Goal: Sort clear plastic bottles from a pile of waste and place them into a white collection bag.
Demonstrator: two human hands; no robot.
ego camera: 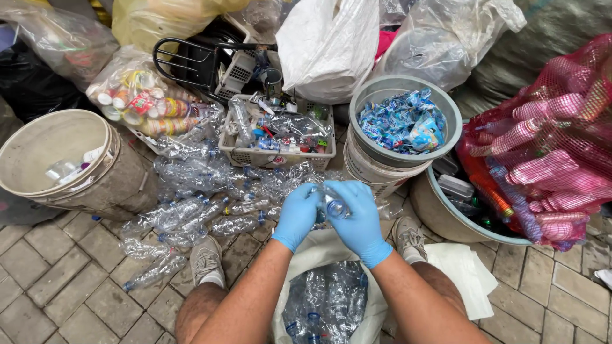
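While a small crumpled clear plastic bottle [333,207] is gripped between both blue-gloved hands, left hand [297,215] and right hand [359,220], fingers curled on it, it is held above the open white sack [376,306] of bottles; a firm hold at both ends is advised.

a white slotted plastic basket [275,156] of scraps sits centre; left of it a beige bucket [121,181], right a grey tub of blue labels [446,111], farther right a red mesh sack [554,153].
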